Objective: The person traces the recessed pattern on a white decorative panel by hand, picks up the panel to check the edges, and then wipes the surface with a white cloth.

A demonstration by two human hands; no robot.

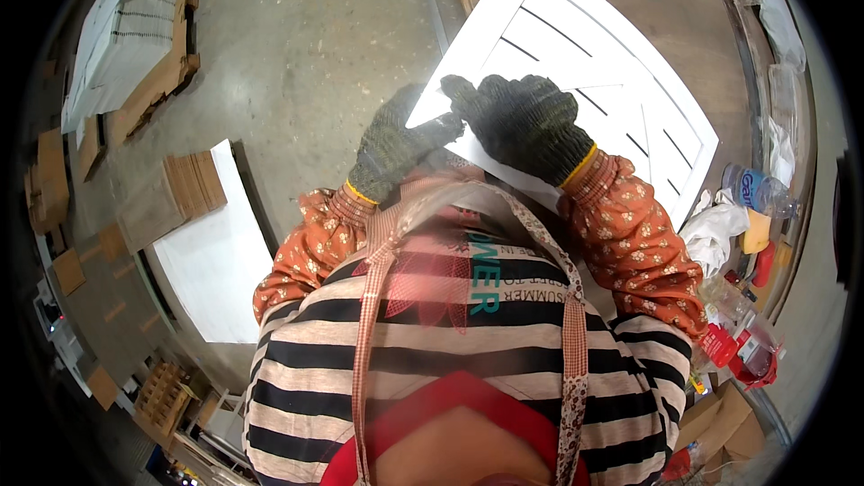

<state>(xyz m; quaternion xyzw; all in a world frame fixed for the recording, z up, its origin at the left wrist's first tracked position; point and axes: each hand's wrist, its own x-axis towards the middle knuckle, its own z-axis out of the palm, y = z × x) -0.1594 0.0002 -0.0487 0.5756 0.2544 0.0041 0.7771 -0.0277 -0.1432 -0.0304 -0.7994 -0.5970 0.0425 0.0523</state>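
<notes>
Gripping the left-hand corner of the white panel [621, 58], which spans the centre to upper right of the frame, your gloved left hand [391, 144] has its fingers nearly closed, some behind the sheet. Your right hand [526, 121] lies over the face near the same corner, fingers curled; cannot tell whether they pinch anything. Likely reason: the corner grip steadies the panel while the brown counter [679, 9], upper right, bears its far side. Water bottle [754, 189] and white plastic bag [715, 232] at right, probably kept aside for room. Grey floor [315, 18], upper centre; stacked white sheets [144, 18], upper left.
</notes>
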